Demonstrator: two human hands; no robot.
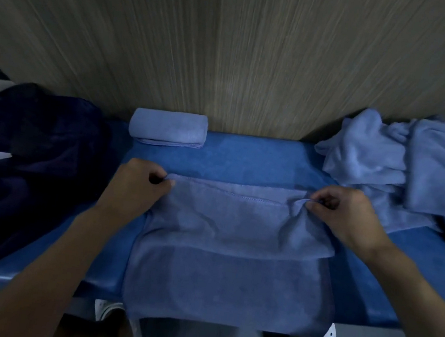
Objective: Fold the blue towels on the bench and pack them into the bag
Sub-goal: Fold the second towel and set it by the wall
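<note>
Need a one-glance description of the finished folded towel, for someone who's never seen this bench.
Start at the wood-grain wall behind the blue bench. Where the two meet, left of centre, lies the folded towel, a compact light-blue block. Unlike the rumpled pile at right and the spread towel in front, it is neat and untouched.

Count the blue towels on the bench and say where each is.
3 at least: folded towel at the back by the wall; middle towel, its far edge pinched by the left hand and right hand; crumpled heap on the right, which may hold several.
</note>
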